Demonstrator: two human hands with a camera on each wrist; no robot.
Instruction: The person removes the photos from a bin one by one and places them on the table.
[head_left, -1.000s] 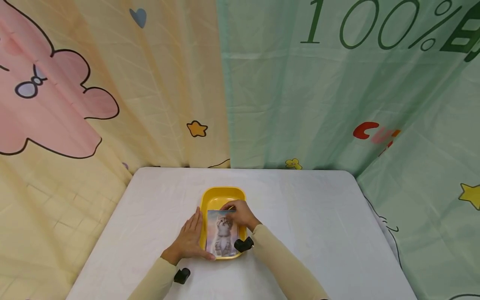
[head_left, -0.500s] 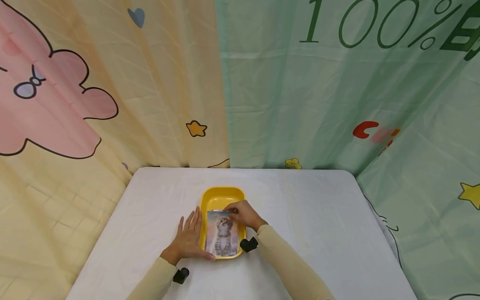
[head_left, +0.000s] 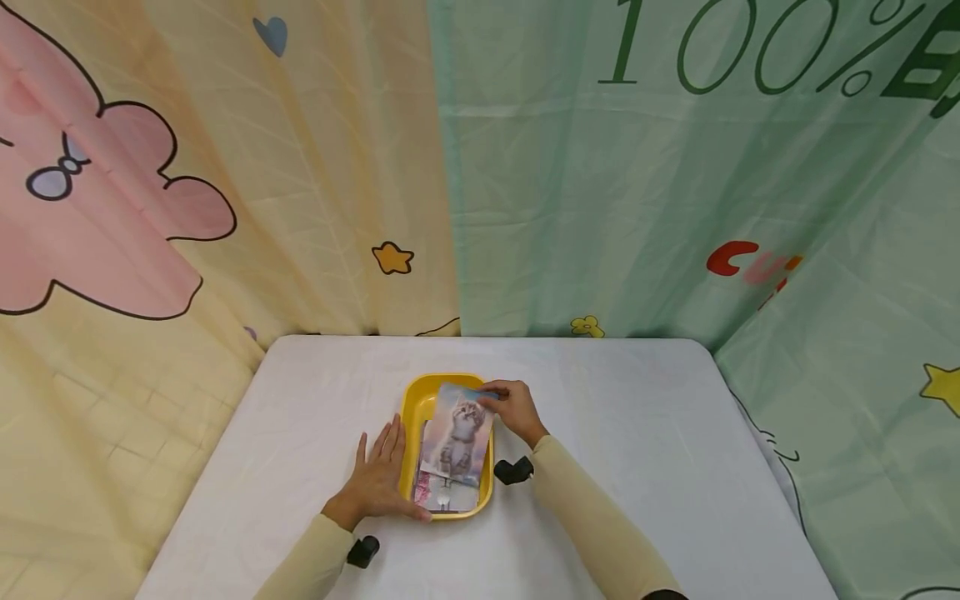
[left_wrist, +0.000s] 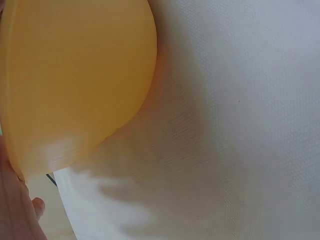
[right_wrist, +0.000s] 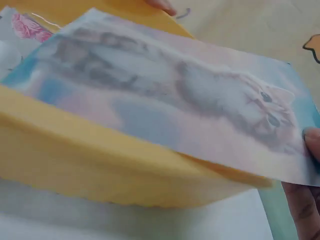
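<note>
1. Right hand (head_left: 517, 410) pinches the kitten card (head_left: 459, 437) with its fingers near a top corner, over the yellow tray (head_left: 422, 402).
2. Left hand (head_left: 377, 483) touches the tray, fingers apart.
3. Card seems light, bendable; best held by edges.

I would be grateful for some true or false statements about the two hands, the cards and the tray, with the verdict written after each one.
1. The right hand pinches a rectangular pastel card with a kitten picture. True.
2. The left hand is holding a card too. False: it rests against the yellow rounded rectangular tray.
3. A pale card with pink flowers lies in the tray, partly covered by the kitten card. True.
4. The kitten card lies wholly inside the tray. False: its pinched end reaches past the rim.
5. The tray stands on a white table. True.
</note>
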